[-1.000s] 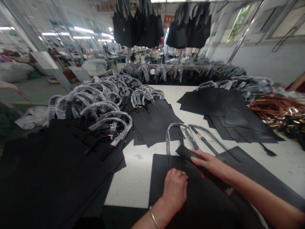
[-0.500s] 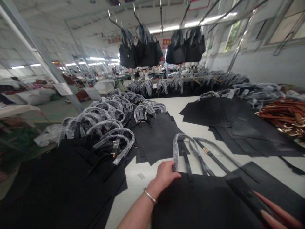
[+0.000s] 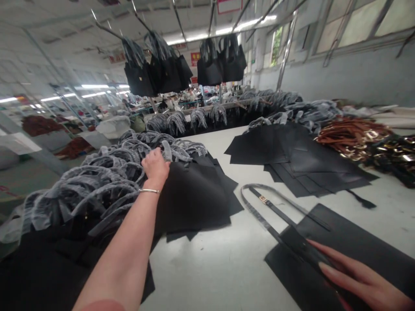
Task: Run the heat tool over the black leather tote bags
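Note:
My left hand (image 3: pixel 156 166) reaches over the middle pile, closed on the top edge of a black bag panel (image 3: pixel 194 196) beside its plastic-wrapped handle. This panel lies across other stacked panels. At the lower right, my right hand (image 3: pixel 359 276) grips a long black flap (image 3: pixel 300 246) at the top of another bag panel (image 3: pixel 287 270). From that panel a looped handle (image 3: pixel 251 207) and a strap with a gold buckle (image 3: pixel 263 199) stretch over the white table (image 3: pixel 201 263). One more flat black panel (image 3: pixel 356 237) lies behind my right hand.
Black panels with wrapped handles (image 3: pixel 106 172) are heaped at the left. Another stack of panels (image 3: pixel 292 151) lies at the right, near brown straps (image 3: pixel 353 134) and black straps with gold hardware (image 3: pixel 395 157). Finished-looking black bags (image 3: pixel 162 69) hang from a rack beyond the table.
My left hand has carried a bag panel from beside my right hand, left and away, onto the middle pile. My right hand still grips its flap. The view has turned right.

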`<state>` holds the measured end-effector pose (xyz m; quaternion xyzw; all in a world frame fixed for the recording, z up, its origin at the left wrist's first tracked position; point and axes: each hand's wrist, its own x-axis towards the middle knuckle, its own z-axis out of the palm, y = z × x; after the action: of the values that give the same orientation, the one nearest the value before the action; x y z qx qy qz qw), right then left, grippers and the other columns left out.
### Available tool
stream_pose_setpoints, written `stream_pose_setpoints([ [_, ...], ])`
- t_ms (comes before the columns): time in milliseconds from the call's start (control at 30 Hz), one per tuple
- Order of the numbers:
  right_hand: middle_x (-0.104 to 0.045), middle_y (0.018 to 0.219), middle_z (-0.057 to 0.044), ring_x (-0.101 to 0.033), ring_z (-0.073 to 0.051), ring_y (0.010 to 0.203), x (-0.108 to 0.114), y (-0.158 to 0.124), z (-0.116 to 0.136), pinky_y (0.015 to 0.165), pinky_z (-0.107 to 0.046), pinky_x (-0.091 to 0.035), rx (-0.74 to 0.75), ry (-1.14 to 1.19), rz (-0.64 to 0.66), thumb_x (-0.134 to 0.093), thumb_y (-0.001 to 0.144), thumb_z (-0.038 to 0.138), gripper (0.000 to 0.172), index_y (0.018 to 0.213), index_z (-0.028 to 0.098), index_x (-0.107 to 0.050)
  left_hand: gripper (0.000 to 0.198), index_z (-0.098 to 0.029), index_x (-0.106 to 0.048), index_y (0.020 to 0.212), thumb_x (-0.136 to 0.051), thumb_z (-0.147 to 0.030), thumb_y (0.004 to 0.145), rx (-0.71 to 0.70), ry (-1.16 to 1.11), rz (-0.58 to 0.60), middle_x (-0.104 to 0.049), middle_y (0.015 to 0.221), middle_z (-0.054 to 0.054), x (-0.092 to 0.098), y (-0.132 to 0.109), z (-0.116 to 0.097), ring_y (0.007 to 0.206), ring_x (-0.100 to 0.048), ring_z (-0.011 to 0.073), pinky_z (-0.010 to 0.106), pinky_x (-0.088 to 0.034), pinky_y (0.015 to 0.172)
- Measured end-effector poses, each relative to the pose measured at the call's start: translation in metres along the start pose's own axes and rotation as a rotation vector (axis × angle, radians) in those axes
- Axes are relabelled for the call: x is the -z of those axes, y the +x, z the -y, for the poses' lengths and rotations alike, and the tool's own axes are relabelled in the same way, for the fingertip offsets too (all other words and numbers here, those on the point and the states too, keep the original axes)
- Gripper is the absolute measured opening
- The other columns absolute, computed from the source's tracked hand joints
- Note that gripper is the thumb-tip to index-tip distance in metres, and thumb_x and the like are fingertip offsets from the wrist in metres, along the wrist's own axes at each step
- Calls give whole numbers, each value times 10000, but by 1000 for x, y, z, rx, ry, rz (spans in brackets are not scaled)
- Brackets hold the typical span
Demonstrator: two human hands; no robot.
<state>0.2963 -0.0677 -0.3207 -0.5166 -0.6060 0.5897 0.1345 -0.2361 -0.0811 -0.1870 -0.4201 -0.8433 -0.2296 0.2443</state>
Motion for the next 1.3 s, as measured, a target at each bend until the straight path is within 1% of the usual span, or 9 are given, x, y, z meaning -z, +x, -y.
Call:
stream_pose_setpoints([
  [100,-595,629,14,-565,-154,455,-19,16,51,396,-237,-467,-79,43,91,-704,664,591,938,1452,189,-395,561,-15,-393,1300,-629,-283,867,27,8,94,-495,1280,220,-35,-24,-17,1192,-464,320,428,-388,958],
  [233,-601,648,13,-558,-125,433,-42,54,91,374,-205,-425,-121,58,231,-633,806,512,757,1448,205,-374,625,-116,-435,1335,-612,-469,851,-163,-77,452,-421,1425,196,-90,-109,-45,1322,-381,333,454,-346,1052],
  [333,-600,628,7,-549,-119,401,-52,82,102,361,-202,-428,-173,50,270,-524,906,462,590,1414,197,-384,673,-162,-367,1414,-545,-514,869,-308,-170,534,-234,1546,150,-108,-167,-57,1430,-172,321,510,-205,1138],
  [500,-617,645,-6,-544,-105,388,-55,112,110,343,-184,-436,-234,50,344,-491,924,473,447,1257,175,-481,497,-314,-383,1415,-394,-493,952,-675,-354,681,-317,1527,7,-100,-199,-74,1433,-183,238,512,-112,1172],
  [733,-588,629,12,-533,-97,392,-67,130,129,337,-174,-421,-113,107,355,-542,883,532,457,1182,187,-515,426,-299,-460,1357,-442,-419,950,-700,-381,659,-425,1456,21,-90,-196,-80,1385,-284,244,534,-98,1163],
  [933,-616,684,-12,-565,-119,450,-7,94,152,380,-199,-458,-16,160,122,-594,876,455,496,1299,217,-492,362,-289,-522,1279,-501,-315,918,-690,-376,687,-480,1401,24,-90,-184,-81,1355,-328,247,542,-93,1159],
  [1100,-642,703,-18,-588,-133,483,48,39,109,396,-197,-464,-160,154,-12,-636,844,462,690,1443,256,-365,220,-174,-598,1078,-530,-213,873,-577,-463,684,-604,1164,89,-76,-211,-148,1121,-518,244,470,-349,1070],
  [1200,-639,688,-7,-590,-129,470,56,10,68,389,-193,-456,-254,133,14,-658,814,500,775,1471,251,-332,159,-176,-608,996,-523,-167,861,-671,-647,783,-639,1042,78,-57,-263,-195,968,-571,216,349,-502,890],
  [1300,-650,678,-10,-587,-123,439,53,-8,37,367,-187,-438,-293,129,90,-668,780,557,843,1474,215,-332,190,-179,-608,1043,-552,-221,867,-838,-781,765,-643,1115,81,-45,-319,-221,1038,-573,233,370,-484,961],
])
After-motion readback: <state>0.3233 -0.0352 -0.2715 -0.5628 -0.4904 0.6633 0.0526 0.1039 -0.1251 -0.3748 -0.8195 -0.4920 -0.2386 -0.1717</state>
